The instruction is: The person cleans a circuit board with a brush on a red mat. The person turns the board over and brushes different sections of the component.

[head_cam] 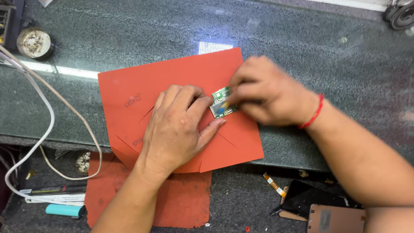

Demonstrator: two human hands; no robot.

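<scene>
Both hands meet over the red silicone mat: left hand pins the small green circuit board steady, right hand pinches its edge, fingers curled tight.

Your right hand hides the right edge of the small green circuit board and blurs at its fingertips, your left hand covers the middle of the red mat, and the phone is cut by the bottom edge

White cable, turquoise lighter, phone parts.
</scene>
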